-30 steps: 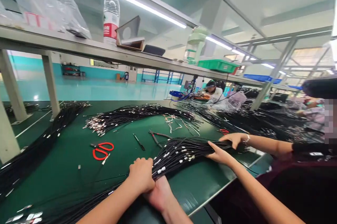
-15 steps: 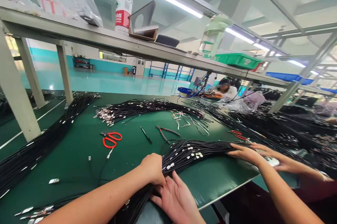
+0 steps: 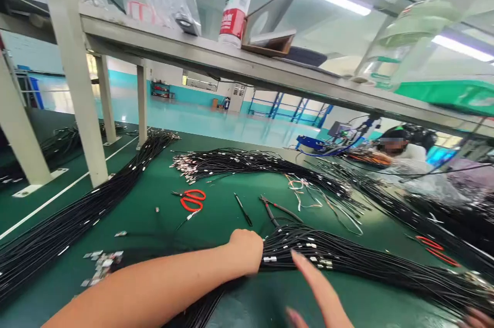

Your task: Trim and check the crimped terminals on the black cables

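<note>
My left hand (image 3: pixel 247 252) is closed round a thick bundle of black cables (image 3: pixel 358 261) with white tags, which lies across the front of the table. Cable ends with silvery connectors (image 3: pixel 102 266) come out beyond my left forearm. My right hand (image 3: pixel 324 292) is blurred, just in front of the bundle, with finger and thumb apart and nothing between them. One fingertip overlaps the cables in view; I cannot tell whether it touches. Behind the bundle lie dark-handled pliers (image 3: pixel 276 210), a black pen (image 3: pixel 243 210) and red-handled scissors (image 3: pixel 192 199).
Another person's hand (image 3: pixel 478 317) is at the bundle's right end. More cable bundles lie at the left (image 3: pixel 116 189) and back (image 3: pixel 247 161). A second red-handled tool (image 3: pixel 438 250) rests at right. A shelf (image 3: pixel 200 53) with a bottle (image 3: pixel 233 14) crosses above. A person (image 3: pixel 405 150) sits beyond.
My view has swung right to left, so the table appears shifted right. My right hand has come away from beneath the bundle beside my left hand. The other person's hands have mostly left view.
</note>
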{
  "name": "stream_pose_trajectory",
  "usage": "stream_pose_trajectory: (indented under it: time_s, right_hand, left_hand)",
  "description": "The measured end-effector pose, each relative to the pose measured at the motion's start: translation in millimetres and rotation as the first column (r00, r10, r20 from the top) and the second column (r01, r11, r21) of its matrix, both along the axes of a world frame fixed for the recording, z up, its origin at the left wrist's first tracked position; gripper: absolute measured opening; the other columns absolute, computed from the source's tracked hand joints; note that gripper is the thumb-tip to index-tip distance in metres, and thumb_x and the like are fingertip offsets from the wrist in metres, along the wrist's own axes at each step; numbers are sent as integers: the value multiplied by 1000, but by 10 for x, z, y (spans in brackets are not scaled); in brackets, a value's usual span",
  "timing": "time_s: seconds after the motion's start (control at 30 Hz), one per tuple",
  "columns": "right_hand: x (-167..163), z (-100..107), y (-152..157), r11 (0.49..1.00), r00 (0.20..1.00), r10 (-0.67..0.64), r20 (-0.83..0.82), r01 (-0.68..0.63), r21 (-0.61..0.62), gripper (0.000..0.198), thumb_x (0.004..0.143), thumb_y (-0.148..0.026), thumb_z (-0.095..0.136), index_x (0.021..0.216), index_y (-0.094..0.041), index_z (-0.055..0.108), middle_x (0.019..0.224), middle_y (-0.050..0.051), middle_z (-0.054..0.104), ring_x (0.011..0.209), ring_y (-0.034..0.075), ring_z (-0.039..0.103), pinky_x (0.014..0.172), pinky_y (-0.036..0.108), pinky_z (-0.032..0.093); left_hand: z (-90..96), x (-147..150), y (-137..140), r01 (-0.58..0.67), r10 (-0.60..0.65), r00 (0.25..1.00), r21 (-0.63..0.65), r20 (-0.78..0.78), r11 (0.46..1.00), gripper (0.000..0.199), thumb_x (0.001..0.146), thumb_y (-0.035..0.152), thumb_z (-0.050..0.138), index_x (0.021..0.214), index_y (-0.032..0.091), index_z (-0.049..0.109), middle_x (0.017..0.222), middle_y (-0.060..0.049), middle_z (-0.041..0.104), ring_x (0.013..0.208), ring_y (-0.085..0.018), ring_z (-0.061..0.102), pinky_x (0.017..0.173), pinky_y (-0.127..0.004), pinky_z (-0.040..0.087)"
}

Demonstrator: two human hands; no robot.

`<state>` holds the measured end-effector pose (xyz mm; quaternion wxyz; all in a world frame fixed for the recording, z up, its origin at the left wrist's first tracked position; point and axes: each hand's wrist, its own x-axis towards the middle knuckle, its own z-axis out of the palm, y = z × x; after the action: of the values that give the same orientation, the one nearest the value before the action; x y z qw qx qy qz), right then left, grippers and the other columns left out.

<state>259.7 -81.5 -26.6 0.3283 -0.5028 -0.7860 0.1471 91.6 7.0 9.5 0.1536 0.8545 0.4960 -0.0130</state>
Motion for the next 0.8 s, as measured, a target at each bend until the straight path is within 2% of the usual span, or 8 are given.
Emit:
stream_pose_trajectory:
  time_s: [0.07, 0.13, 0.2, 0.3, 0.5, 0.6, 0.7, 0.8]
  right_hand:
    - [-58, 66, 281, 963, 956, -7, 294, -73, 258, 66, 80, -20, 44, 138, -22, 13, 141, 6, 22, 129, 28, 17, 103, 50, 20]
    - [-140, 53, 612, 927, 872, 43, 488, -217, 306, 71, 78, -17, 44, 139, -19, 6, 140, 9, 25, 128, 28, 19, 101, 50, 24]
    - [-200, -10, 898, 909, 812, 129, 570, -327, 260, 73, 77, -21, 47, 138, -17, 8, 133, 13, 37, 121, 27, 34, 97, 47, 31]
    - [-233, -57, 1124, 913, 766, 234, 598, -384, 135, 60, 76, -29, 51, 130, -18, 28, 116, 13, 53, 105, 25, 49, 88, 43, 37]
    - [-388, 205, 1066, 932, 745, 295, 599, -362, -9, 33, 68, -20, 54, 101, -17, 53, 96, 10, 59, 91, 24, 52, 84, 41, 36]
    - [-496, 303, 999, 947, 723, 276, 633, -317, -50, 26, 58, -10, 51, 83, -16, 55, 82, 8, 58, 83, 23, 51, 76, 36, 40]
    - [-517, 306, 903, 959, 686, 258, 680, -265, -95, 26, 53, -7, 47, 76, -15, 53, 77, 8, 57, 74, 22, 52, 68, 33, 41]
    - [-454, 257, 796, 962, 668, 254, 700, -251, -110, 27, 53, -7, 47, 78, -14, 53, 78, 8, 58, 72, 22, 52, 68, 34, 40]
  left_hand:
    - [-12, -13, 44, -14, 14, 1000, 28, 2, 1000, 35, 58, 13, 63, 93, 12, 60, 93, -14, 64, 85, -26, 61, 71, -36, 49]
    - [-42, -55, 29, -43, 41, 999, 82, 17, 996, 38, 64, 16, 59, 102, 12, 55, 98, -15, 62, 89, -26, 59, 77, -37, 47]
    - [-90, -165, -39, -63, 57, 997, 152, 43, 986, 49, 69, 23, 57, 116, 12, 45, 106, -15, 57, 98, -26, 54, 84, -40, 42]
    - [-169, -502, -192, -81, 68, 995, 216, 70, 973, 76, 66, 40, 58, 130, 15, 25, 113, -15, 52, 103, -29, 47, 88, -45, 37]
    - [-163, -1310, -473, -39, 38, 999, 152, 7, 988, 109, 46, 54, 62, 133, 7, 17, 125, -20, 40, 112, -34, 37, 98, -58, 16]
    - [-101, -1388, -557, -74, 86, 993, 137, -82, 988, 107, 44, 52, 63, 131, 6, 22, 124, -20, 40, 112, -36, 36, 98, -60, 9]
    - [-86, -1288, -654, -119, 142, 980, 162, -140, 980, 86, 44, 48, 64, 116, 5, 44, 107, -17, 50, 98, -32, 46, 95, -53, 26]
    - [-137, -1181, -754, -142, 180, 968, 208, -177, 968, 60, 48, 36, 64, 99, 8, 52, 94, -14, 54, 84, -28, 50, 81, -46, 40]
